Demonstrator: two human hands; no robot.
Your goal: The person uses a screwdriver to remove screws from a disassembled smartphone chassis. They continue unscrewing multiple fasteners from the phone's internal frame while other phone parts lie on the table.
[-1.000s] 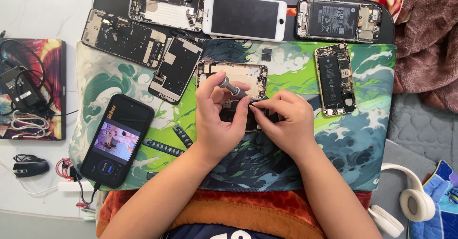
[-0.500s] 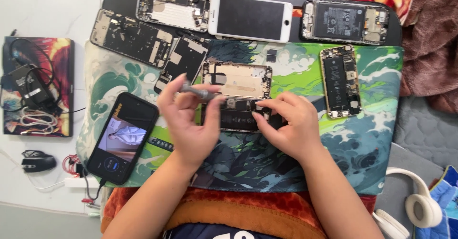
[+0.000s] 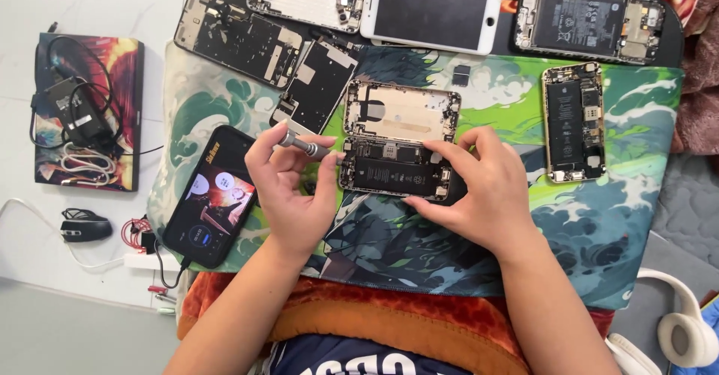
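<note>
1. While the left hand [image 3: 288,188] pinches a small grey screwdriver [image 3: 303,146] between thumb and fingertips, the tool lies nearly level, its tip pointing at the left edge of the opened phone [image 3: 397,167] just beyond those fingertips
2. The right hand [image 3: 479,188] rests on the right end of that opened phone, fingers curled over its edge and thumb under its lower side, gripping it against the patterned mat [image 3: 599,225]
3. The opened phone lies between the two hands, its black battery and board showing; its gold back shell [image 3: 401,111] lies just above the fingertips of both hands, touching the phone's upper edge
4. Just left of the left hand's knuckles a black phone with a lit screen [image 3: 211,197] lies tilted on the mat, a cable at its lower end
5. Well above the fingers lie several stripped phone frames and a white phone face-up [image 3: 431,10]; right of the right hand's fingers, apart from them, lies another open phone [image 3: 573,120]
6. White headphones [image 3: 678,330] sit far off below the right wrist
</note>
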